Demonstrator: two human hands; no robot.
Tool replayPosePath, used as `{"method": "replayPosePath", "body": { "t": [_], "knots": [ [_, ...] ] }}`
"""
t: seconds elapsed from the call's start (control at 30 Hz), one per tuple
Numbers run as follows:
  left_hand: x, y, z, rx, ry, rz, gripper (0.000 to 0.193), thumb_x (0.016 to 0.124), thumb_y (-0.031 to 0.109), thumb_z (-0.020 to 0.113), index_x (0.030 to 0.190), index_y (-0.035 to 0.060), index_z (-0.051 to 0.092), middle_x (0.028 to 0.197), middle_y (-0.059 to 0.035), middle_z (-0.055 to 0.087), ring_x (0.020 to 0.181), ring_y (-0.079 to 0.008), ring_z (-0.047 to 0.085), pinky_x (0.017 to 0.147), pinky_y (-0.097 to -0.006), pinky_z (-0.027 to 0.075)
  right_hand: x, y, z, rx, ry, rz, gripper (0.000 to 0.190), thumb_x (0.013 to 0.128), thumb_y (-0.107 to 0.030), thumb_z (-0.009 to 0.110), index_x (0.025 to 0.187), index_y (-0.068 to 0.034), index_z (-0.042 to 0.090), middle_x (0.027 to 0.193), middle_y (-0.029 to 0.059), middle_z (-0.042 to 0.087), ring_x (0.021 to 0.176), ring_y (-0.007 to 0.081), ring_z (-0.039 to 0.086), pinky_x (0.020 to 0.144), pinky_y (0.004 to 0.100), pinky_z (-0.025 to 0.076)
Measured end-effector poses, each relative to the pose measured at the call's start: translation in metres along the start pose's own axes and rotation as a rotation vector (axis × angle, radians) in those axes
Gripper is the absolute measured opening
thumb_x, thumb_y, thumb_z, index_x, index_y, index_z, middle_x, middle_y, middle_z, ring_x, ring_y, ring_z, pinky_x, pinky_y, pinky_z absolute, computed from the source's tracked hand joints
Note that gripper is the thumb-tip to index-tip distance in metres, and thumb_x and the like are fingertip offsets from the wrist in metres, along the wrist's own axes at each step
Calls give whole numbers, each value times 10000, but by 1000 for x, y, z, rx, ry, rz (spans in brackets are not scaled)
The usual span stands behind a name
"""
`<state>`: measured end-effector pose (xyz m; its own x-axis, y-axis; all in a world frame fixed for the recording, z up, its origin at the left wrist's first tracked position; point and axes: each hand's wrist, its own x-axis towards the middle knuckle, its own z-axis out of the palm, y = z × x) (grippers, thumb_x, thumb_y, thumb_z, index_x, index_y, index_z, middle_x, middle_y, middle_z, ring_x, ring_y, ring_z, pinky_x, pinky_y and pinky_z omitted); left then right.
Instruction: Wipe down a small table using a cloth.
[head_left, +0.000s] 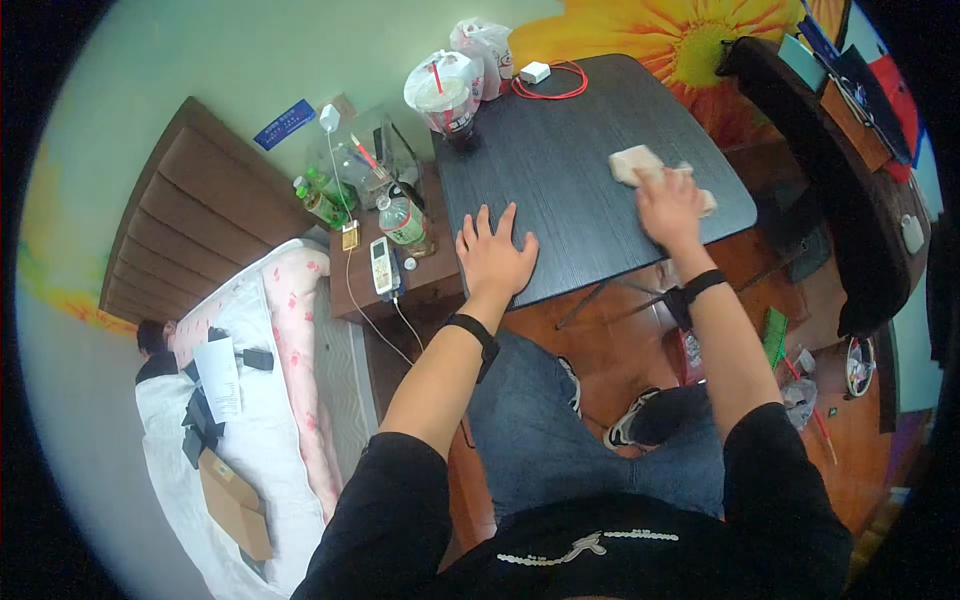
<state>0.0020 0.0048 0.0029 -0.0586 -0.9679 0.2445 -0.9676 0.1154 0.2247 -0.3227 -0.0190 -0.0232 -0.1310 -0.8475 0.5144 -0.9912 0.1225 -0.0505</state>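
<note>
My left hand (495, 259) rests palm down on the near left edge of a dark wood-grain folding table (555, 195), fingers spread and holding nothing. Toward the table's right side, my right hand (667, 210) presses on a crumpled off-white cloth (632, 163) that lies on the tabletop. Part of the cloth shows beyond the fingers and part to their right; the palm hides the rest. Both wrists wear black bands.
A lidded drink cup (444, 105) with a straw, plastic bags (487, 52) and a white charger (535, 72) with a red cable stand at the table's far side. Left, a nightstand (431, 277) holds bottles and a remote control (382, 266). A person's head (154, 337) shows beside the bed.
</note>
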Motion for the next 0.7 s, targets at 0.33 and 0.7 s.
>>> {"method": "replayPosePath", "body": {
  "t": [0.33,0.7],
  "knots": [
    [3,-4,0,14,-24,-2,681,1023,531,587,1652,278,522,1734,-189,415,1622,-448,321,1332,-584,219,-61,-76,-52,398,-31,-400,414,1029,-392,673,1442,-379,705,1517,105,635,1466,460,496,1204,625,363],
    [2,-2,-5,-17,-34,5,698,1022,521,574,1662,251,510,1740,-226,405,1634,-476,292,1336,-611,198,-21,55,-28,135,-94,-51,432,1056,-436,613,1475,-359,686,1519,142,627,1465,433,509,1184,629,384]
  ]
}}
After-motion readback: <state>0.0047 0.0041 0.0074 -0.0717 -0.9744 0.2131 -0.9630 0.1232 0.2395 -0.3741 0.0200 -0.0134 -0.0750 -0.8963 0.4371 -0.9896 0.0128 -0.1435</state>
